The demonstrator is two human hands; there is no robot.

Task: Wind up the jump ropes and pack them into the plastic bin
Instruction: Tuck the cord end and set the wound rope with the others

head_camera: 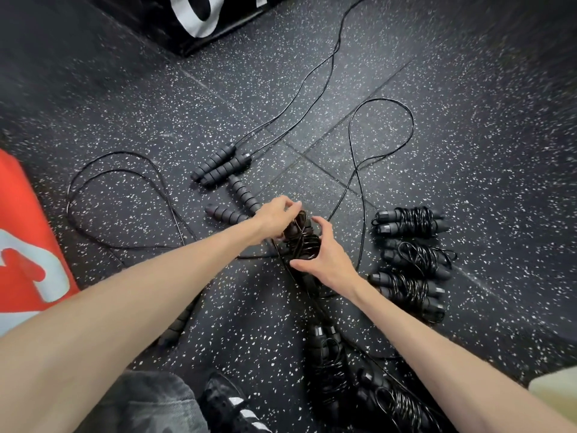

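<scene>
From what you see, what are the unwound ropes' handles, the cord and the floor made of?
Ribbed handles: matte dark grey, softly ringed, likely foam grips, with a small shiny, probably metal, collar where the cord enters.
Cord: thin, glossy black, holds smooth loops; looks like plastic-coated cable, though the core is not visible.
Floor: matte black with white flecks and tile seams, probably rubber gym tiles.

Both arms are bare from the lower frame edge up to the hands, with no sleeves, watch or bracelet on either wrist. The left hand (274, 218) and the right hand (324, 260) wear no gloves or rings that can be made out. At the bottom edge a leg shows in faded grey denim (146, 401) with a washed, mottled look. Beside it sits a black lace-up sneaker (231, 404) with white diagonal stripes on its side.
</scene>
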